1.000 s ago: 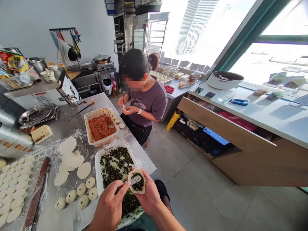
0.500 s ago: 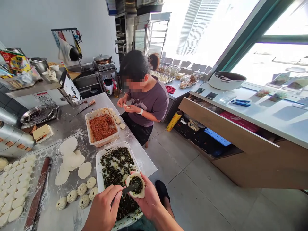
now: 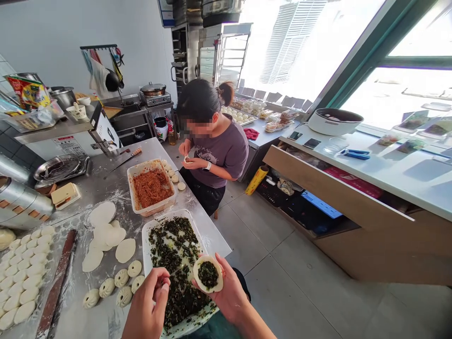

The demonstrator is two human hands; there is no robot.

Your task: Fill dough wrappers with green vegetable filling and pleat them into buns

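My right hand (image 3: 231, 299) is cupped under a round dough wrapper (image 3: 208, 275) with a heap of dark green filling in its middle. It holds the wrapper over the near right corner of the white tray (image 3: 144, 245) of green filling. My left hand (image 3: 150, 306) hovers over the tray's near left edge, fingers pinched on a thin filling spatula that is mostly hidden. Several pleated buns (image 3: 116, 288) lie just left of the tray on the floured steel table (image 3: 106, 188).
A tub of red filling (image 3: 151, 187) stands behind the tray. Flat wrappers (image 3: 106, 235), rows of dough pieces (image 3: 24, 275) and a rolling pin (image 3: 56, 282) lie to the left. A seated person (image 3: 215, 146) folds a bun at the far end. A counter (image 3: 388, 174) runs along the right.
My left hand has drawn the spatula off the wrapper and back left over the tray. My right hand has shifted the filled wrapper slightly to the right.
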